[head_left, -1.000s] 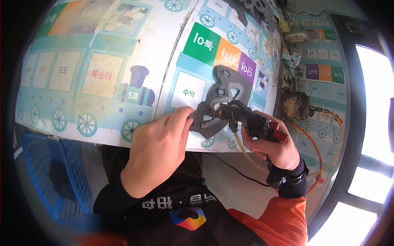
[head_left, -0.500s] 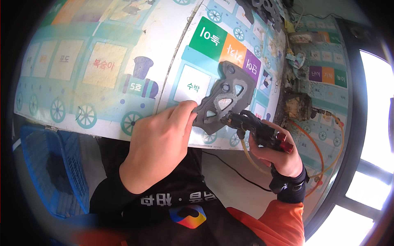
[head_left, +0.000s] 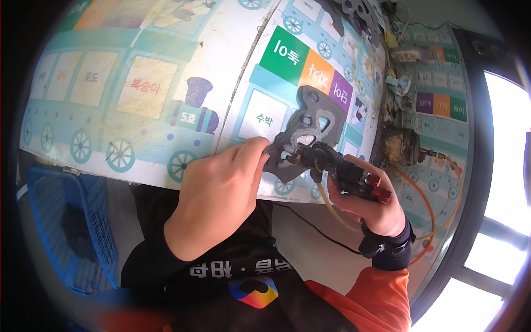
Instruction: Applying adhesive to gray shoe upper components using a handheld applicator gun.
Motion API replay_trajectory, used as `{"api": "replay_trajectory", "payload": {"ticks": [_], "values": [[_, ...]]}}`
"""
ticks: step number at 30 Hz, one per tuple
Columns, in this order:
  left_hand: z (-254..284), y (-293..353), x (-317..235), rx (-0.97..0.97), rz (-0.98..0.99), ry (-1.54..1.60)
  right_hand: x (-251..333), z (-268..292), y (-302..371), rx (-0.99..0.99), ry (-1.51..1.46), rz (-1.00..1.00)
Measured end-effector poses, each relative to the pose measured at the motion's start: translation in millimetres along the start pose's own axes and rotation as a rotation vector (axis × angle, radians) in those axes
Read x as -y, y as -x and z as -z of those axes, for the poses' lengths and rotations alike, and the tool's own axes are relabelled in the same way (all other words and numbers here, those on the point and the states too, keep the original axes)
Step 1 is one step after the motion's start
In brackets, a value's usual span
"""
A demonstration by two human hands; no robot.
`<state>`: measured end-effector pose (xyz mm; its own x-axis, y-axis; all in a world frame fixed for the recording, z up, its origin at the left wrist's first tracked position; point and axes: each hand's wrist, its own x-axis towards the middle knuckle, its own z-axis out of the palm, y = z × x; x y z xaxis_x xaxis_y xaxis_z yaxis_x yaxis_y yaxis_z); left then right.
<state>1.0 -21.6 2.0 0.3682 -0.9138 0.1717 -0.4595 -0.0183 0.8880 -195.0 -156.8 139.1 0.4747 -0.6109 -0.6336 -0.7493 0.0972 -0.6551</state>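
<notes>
A dark grey flat cut-out piece with rounded openings and paler grey patches lies on the patterned table sheet. My left hand pinches its left edge between thumb and fingers. My right hand grips a black spray gun with red knobs and a hose. Its nozzle points left, over the lower part of the piece, covering one of the openings. I cannot tell whether the nozzle touches the surface.
Several more dark cut-out pieces lie at the far edge. A grimy block joins the orange hose on the right, beside a window. A blue plastic basket stands below the table at left.
My right hand has brought the spray gun slightly left, its nozzle now farther over the lower part of the piece. My left hand keeps its pinch on the edge.
</notes>
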Motion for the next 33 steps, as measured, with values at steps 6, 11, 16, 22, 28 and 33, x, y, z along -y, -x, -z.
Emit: {"api": "replay_trajectory", "payload": {"ticks": [6, 11, 16, 22, 28, 33], "values": [[1, 0, 0, 0.008, -0.009, -0.002, 9, -6, -3, 0.041, 0.046, 0.044], [1, 1, 1, 0.013, -0.014, -0.012, 14, -8, -5, 0.119, 0.064, -0.006], [0, 1, 0, 0.004, -0.013, -0.035, 14, 1, 13, 0.197, 0.043, -0.134], [1, -3, -5, 0.001, -0.006, -0.045, -31, 7, 43, -0.226, -0.065, 0.213], [3, -4, -7, 0.065, 0.086, 0.024, -107, 3, 6, -0.703, 0.612, 0.344], [15, -5, -11, 0.1, 0.362, 0.434, -134, -8, -23, -0.937, 0.633, 0.305]]}}
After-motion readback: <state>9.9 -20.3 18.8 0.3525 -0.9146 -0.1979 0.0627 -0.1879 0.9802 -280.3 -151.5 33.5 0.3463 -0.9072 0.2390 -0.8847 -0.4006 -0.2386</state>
